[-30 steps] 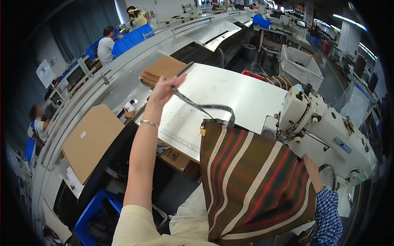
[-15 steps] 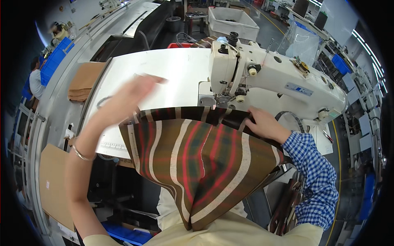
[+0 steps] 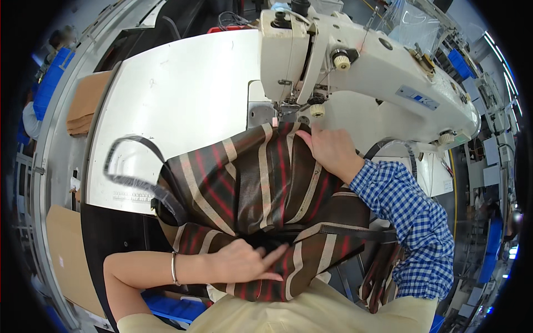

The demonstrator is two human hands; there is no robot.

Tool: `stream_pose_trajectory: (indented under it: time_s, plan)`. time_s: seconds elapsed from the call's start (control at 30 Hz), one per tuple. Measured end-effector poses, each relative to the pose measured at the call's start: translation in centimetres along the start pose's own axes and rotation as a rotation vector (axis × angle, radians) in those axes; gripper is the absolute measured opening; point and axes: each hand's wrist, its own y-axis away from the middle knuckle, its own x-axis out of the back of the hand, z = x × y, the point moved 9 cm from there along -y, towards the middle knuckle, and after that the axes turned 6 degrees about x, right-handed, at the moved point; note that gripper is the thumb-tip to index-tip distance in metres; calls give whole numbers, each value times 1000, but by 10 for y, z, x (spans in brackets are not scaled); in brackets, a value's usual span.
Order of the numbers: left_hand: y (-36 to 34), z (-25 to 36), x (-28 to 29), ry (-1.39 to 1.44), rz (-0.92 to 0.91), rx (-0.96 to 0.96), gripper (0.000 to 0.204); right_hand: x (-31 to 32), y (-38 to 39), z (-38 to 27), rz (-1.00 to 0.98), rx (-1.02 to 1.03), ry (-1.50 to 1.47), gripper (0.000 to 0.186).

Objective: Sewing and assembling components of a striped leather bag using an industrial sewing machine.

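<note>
A brown striped bag [image 3: 252,183] with cream and red bands lies over the front of the white sewing table, its near side sagging toward me. My right hand [image 3: 333,152] grips the bag's far edge just right of the needle area. Close to my body, my left hand [image 3: 241,263] rests at the bag's dark opening, index finger and thumb stretched apart. A dark strap [image 3: 130,180] loops out over the table on the left; a second strap [image 3: 388,144] arches beside my right sleeve. The sewing machine [image 3: 311,55] stands over the far edge, its presser foot partly hidden.
Brown flat pieces [image 3: 88,102] are stacked left of the white table [image 3: 183,89]. A cardboard sheet [image 3: 66,255] leans lower left, and a blue bin [image 3: 175,308] sits below. More striped pieces [image 3: 383,277] hang at the lower right. Someone sits far left.
The bag has turned, and its opening now faces me with both straps showing. My left hand has come down from above the table to the opening. My right hand has shifted left and up, nearer the needle.
</note>
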Motion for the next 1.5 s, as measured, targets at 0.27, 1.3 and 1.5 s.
stream_pose_trajectory:
  time_s: [0.27, 1.3, 1.5]
  plan:
    - [-9, -27, 35, 316, 203, 100, 22, 63, -5, -56, 35, 249, 412, 32]
    - [10, -47, 183, -90, 158, -51, 34, 107, 64, -54, -524, 636, -344, 46]
    - [-17, -84, 155, -41, 114, -45, 37, 48, 56, -36, -594, 314, -554, 80]
